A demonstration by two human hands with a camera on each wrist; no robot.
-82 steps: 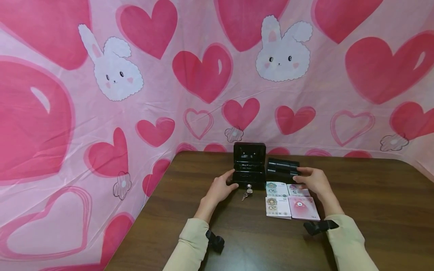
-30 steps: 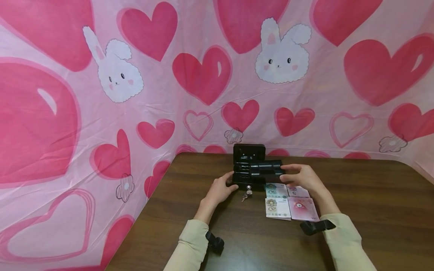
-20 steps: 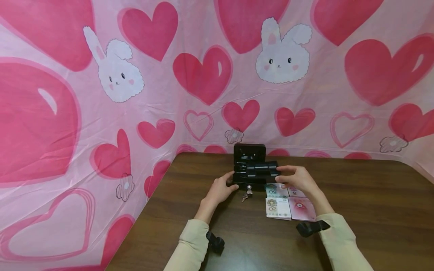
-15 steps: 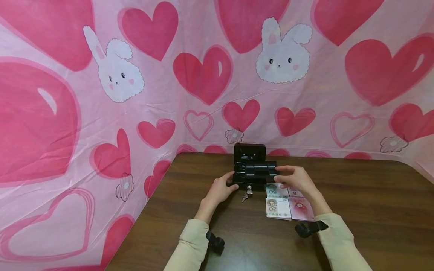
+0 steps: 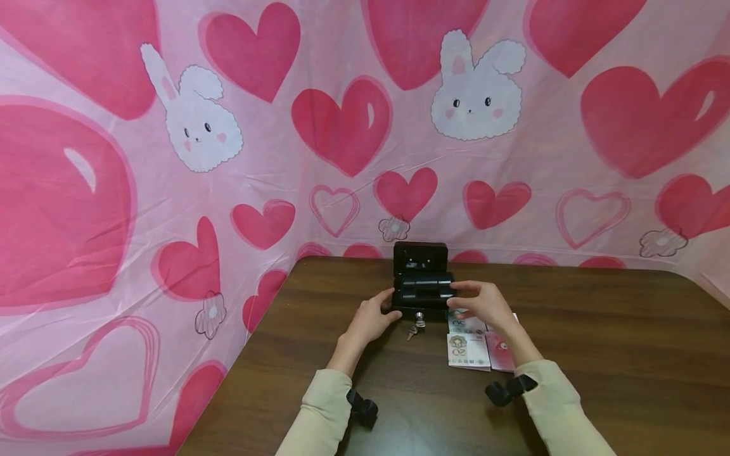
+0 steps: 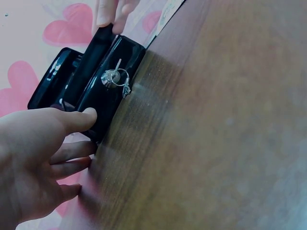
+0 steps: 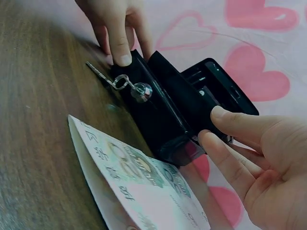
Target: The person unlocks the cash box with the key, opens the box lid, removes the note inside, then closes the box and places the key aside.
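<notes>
A small black cash box (image 5: 420, 256) stands on the table with its lid raised at the back and a key ring (image 5: 414, 327) hanging from the front lock. My left hand (image 5: 367, 322) grips the box's left end; in the left wrist view the thumb lies on its front and the fingers are at the side. My right hand (image 5: 488, 305) pinches the right end of a black coin tray (image 5: 423, 283) between thumb and fingers. The tray lies over the box's opening, and in the right wrist view its top edge (image 7: 180, 86) stands above the box's front wall.
Folded banknotes (image 5: 467, 349) lie in a group on the brown wooden table (image 5: 422, 405), right of the box's front; my right hand and wrist cover some of them. A pink cloth printed with hearts and rabbits (image 5: 342, 209) hangs behind the table and along its left side.
The right hand has carried the coin tray leftward from beside the cash box to over its opening, and lower in the last half second. The left hand has stayed on the box.
</notes>
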